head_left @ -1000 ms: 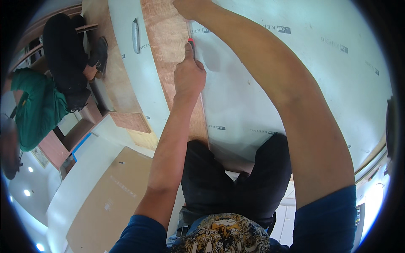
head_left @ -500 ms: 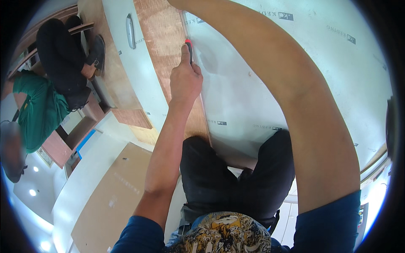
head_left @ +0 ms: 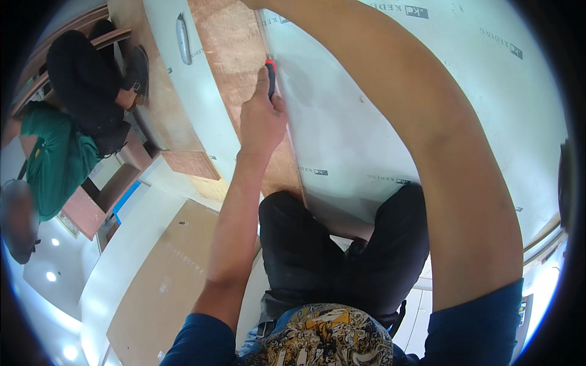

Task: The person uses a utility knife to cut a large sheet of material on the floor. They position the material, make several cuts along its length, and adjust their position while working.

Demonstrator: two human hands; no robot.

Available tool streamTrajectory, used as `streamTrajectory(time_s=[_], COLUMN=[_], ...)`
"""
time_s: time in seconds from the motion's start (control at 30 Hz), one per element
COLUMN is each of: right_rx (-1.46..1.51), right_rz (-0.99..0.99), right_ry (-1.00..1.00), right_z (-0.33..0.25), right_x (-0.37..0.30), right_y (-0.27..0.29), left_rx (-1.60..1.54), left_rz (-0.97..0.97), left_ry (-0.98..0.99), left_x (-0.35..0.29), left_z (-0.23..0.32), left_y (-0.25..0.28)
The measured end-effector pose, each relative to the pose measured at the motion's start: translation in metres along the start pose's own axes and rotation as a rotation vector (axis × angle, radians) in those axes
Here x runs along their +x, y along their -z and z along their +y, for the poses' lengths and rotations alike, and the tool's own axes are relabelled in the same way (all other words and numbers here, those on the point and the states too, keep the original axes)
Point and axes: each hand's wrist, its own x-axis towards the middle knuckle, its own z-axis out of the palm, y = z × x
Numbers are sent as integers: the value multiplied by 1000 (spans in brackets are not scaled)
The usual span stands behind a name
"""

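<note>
My left hand is closed around a slim black-and-red handled tool, the thumb stretched along it. The tool's red end points away from me at the seam between a bare wood strip and a broad white film-covered panel. Its working tip is too small to make out. My right arm arches over the panel from the lower right, and only the edge of my right hand shows at the top rim; its fingers are out of the picture.
A grey utility knife lies on a white film-covered strip left of the wood. Farther left, a person in a green top sits low beside wooden frames. A brown board is at the lower left. My knees are against the panel's near side.
My left hand and the tool have come slightly nearer to me along the seam. The whole view has shifted a little. My right arm keeps nearly the same pose.
</note>
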Motion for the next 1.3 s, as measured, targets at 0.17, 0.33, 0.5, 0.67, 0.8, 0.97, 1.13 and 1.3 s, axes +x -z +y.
streamTrajectory(time_s=[0.17,0.33,0.5,0.67,0.8,0.97,1.13,1.3], right_rx=[-42,208,88,152,167,197,246,162], right_rz=[89,219,100,83,78,7,-185,-93], right_ry=[22,-187,-43,-130,-132,-166,-170,-174], right_z=[5,12,2,0,2,-6,-57,-61], right_x=[-4,8,-16,-28,-27,-30,-97,-108], right_y=[-5,-38,-6,8,9,-5,23,7], left_rx=[17,28,62,77,17,0,-44,-59], left_rz=[56,-51,-80,-50,-76,-138,-133,-80], left_ry=[-47,20,56,6,47,83,65,102], left_x=[-15,-45,-44,-65,-96,-97,-78,-100], left_z=[-5,-20,-15,-24,-38,-37,-39,-40], left_y=[-13,-26,-17,-30,-39,-29,-16,-43])
